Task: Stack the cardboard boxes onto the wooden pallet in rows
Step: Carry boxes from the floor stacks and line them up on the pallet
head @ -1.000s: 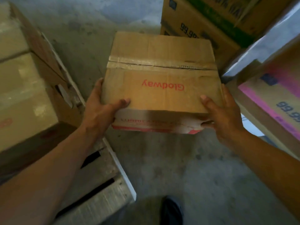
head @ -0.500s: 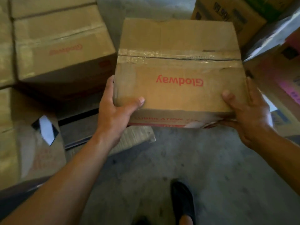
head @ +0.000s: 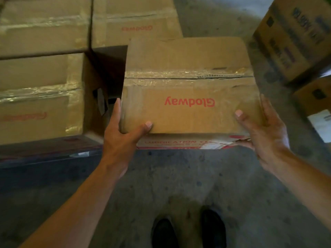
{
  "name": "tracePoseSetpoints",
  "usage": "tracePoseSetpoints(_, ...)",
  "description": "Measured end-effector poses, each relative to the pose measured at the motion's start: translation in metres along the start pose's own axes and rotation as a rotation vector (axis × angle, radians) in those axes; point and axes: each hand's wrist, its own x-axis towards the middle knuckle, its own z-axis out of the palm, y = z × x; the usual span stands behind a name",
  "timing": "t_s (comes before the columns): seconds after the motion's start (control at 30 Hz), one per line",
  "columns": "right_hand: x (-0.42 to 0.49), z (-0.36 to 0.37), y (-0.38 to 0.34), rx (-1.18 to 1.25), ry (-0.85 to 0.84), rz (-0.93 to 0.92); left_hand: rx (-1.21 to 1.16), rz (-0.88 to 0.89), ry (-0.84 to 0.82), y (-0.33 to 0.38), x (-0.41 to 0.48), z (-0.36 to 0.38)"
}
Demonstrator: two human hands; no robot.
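Head view, the only one: 1 carried cardboard box (head: 189, 108), 2 hands on it, 3 more brown boxes stacked at left, 2 boxes w/ dark print at right, 2 dark shoes at bottom. The carried box is up off the concrete floor (head: 179, 176), centre of view, just right of the left stack; can't tell if it touches it. Its long axis runs left-right across the view, and the clear tape seam (head: 188, 75) on top runs the same way. The red "Glodway" print on top reads upside down from here. The near side face has red lettering and a torn lower-right corner. The left grip (head: 123, 138) is clamped on the near-left corner, thumb on top, fingers up the left side. The right grip (head: 265, 136) is clamped on the near-right corner, thumb on top, fingers along the right side and under the torn edge. Left stack: far-left box (head: 44, 27), far-middle box (head: 136, 24) w/ red Glodway print, near-left box (head: 39, 97) w/ the same print, blurred. A dark band runs under the near-left box; can't tell if it's the pallet. At right: upper printed box (head: 293, 38), tilted in view, and lower printed box (head: 315, 93) below it, w/ a white label (head: 320, 124) nearby. The left shoe (head: 164, 233) and right shoe (head: 213, 228) stand side by side on the floor.
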Motion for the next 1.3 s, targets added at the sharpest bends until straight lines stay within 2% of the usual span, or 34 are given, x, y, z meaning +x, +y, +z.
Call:
tracePoseSetpoints(0.2, 0.006, 0.05, 0.007, -0.034, -0.101, 0.011, -0.078, -0.037, 0.125, -0.014, -0.008, -0.045)
tracePoseSetpoints(0.43, 0.022, 0.089, 0.012, -0.101, -0.162, 0.019, -0.094, -0.069, 0.207, -0.027, 0.004, -0.064)
tracePoseSetpoints(0.83, 0.036, 0.109, 0.045, -0.103, -0.096, 0.022, -0.075, -0.07, 0.278, -0.038, 0.033, -0.053)
tracePoseSetpoints(0.9, 0.043, 0.112, 0.041, -0.119, -0.089, -0.003, -0.038, -0.078, 0.333, -0.038, 0.034, -0.049)
tracePoseSetpoints(1.0, 0.048, 0.118, 0.04, -0.136, -0.12, -0.024, 0.026, -0.086, 0.517, -0.036, 0.033, -0.035)
tracePoseSetpoints(1.07, 0.064, 0.133, 0.049, -0.108, -0.057, 0.085, 0.089, -0.136, 0.578, -0.038, 0.064, -0.021)
tracePoseSetpoints(1.1, 0.06, 0.135, 0.05, -0.109, -0.072, 0.082, 0.095, -0.15, 0.615, -0.034, 0.063, -0.019)
tracePoseSetpoints(1.3, 0.067, 0.142, 0.045, -0.145, -0.137, 0.077, 0.093, -0.247, 0.662, -0.027, 0.074, -0.025)
